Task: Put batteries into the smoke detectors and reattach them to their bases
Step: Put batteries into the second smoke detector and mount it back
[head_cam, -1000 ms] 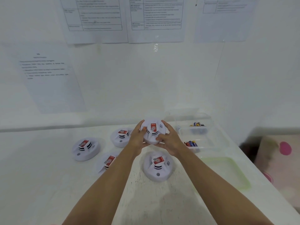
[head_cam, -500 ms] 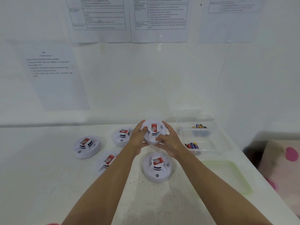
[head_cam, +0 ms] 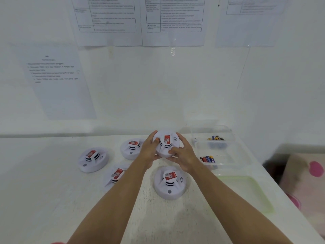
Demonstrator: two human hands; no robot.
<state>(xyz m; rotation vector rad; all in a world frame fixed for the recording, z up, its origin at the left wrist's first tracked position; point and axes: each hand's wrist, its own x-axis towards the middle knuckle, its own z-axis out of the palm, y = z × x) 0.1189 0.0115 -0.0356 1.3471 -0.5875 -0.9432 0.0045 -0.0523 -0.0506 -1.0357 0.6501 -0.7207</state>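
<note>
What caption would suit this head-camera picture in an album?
Left hand and right hand grip one smoke detector above the table; four other detectors lie nearby, batteries wait in clear trays.

2 forearms come in from the lower edge, the left forearm point(head_cam: 112, 205) and the right forearm point(head_cam: 228, 199), both bare along all their visible length and narrowing toward the wrists. The left hand point(head_cam: 149, 152) and the right hand point(head_cam: 184, 155) are bare as well. A small red patch point(head_cam: 57, 242) shows at the lower edge just beside the left forearm; whether it is clothing cannot be told.
</note>
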